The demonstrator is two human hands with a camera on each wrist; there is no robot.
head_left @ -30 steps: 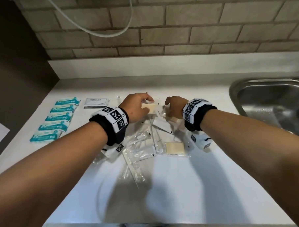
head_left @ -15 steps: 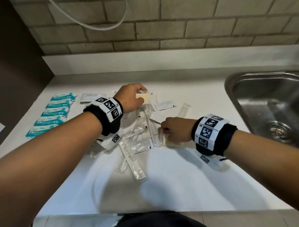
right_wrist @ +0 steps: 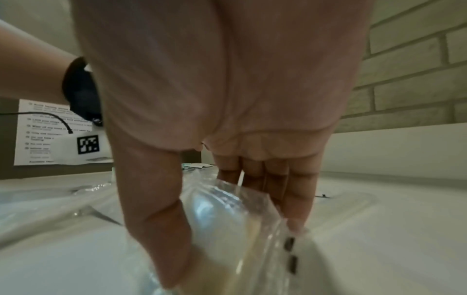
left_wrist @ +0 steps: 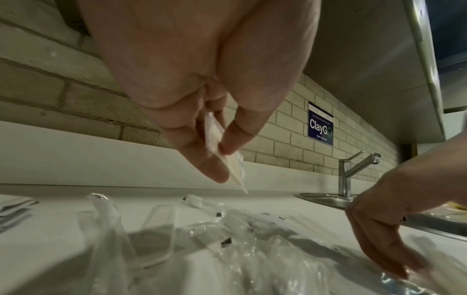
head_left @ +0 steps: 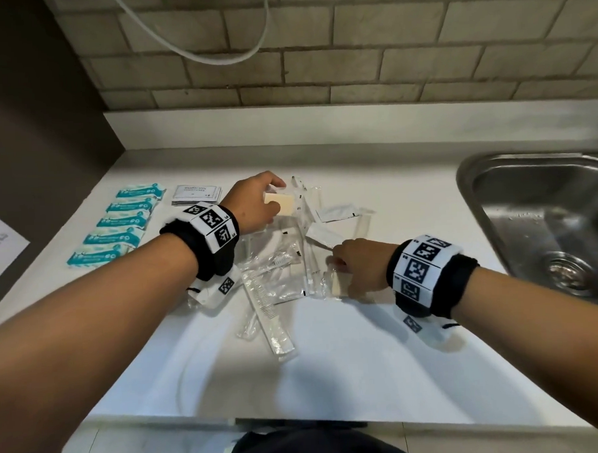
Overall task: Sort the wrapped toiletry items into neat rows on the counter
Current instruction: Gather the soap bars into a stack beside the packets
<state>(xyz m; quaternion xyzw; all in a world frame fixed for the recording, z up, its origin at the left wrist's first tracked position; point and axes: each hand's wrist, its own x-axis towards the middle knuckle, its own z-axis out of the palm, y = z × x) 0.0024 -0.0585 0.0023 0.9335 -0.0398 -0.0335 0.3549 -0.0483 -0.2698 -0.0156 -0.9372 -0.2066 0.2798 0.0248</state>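
Two hands over a pile of wrapped items.
Left hand (head_left: 255, 204) pinches a soap bar (head_left: 280, 204); right hand (head_left: 357, 268) pinches another soap packet (right_wrist: 227, 229) on the counter (head_left: 366, 377).

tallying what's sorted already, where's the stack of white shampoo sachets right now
In the head view the shampoo sachets lie at the back left of the counter, between the row of teal packets and the left hand.

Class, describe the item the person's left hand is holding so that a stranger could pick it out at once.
Start at the white counter left of the steel sink. Above the clear-wrapped pile, the left hand pinches a flat cream bar in clear wrap. It alone is lifted; a similar one lies under the right hand.
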